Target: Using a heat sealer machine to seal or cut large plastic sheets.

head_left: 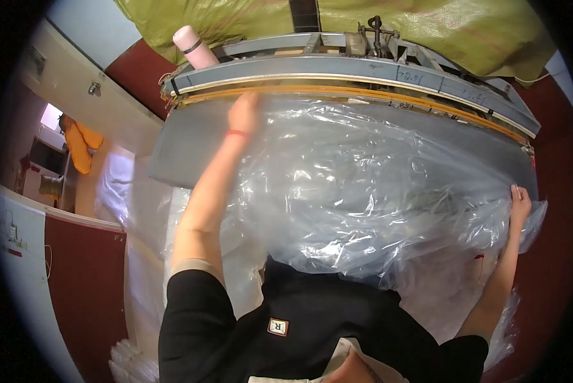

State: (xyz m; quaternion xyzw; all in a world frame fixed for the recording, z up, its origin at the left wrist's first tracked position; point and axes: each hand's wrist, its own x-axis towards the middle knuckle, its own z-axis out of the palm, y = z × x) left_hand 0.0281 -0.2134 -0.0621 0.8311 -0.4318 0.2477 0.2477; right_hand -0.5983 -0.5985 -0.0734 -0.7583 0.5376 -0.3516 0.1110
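A large sheet of clear plastic film (337, 185) lies crinkled over a grey work surface (191, 140) and hangs down toward my body. My right hand (520, 201) pinches the film near its right side, thumb and fingers closed on it. At the far left edge of the film, my left hand (244, 113) reaches up close to the orange strip (286, 89) of the sealing bar. Motion smears this hand, so its fingers cannot be made out. A red band circles the left wrist.
Behind the surface runs a long grey metal bar (337, 66) with a clamp (374, 29) on its frame. A pink bottle (194, 46) stands at the bar's left end. Green-yellow sheeting (427, 25) covers the back. More clear film (133, 364) lies at the lower left, near a doorway.
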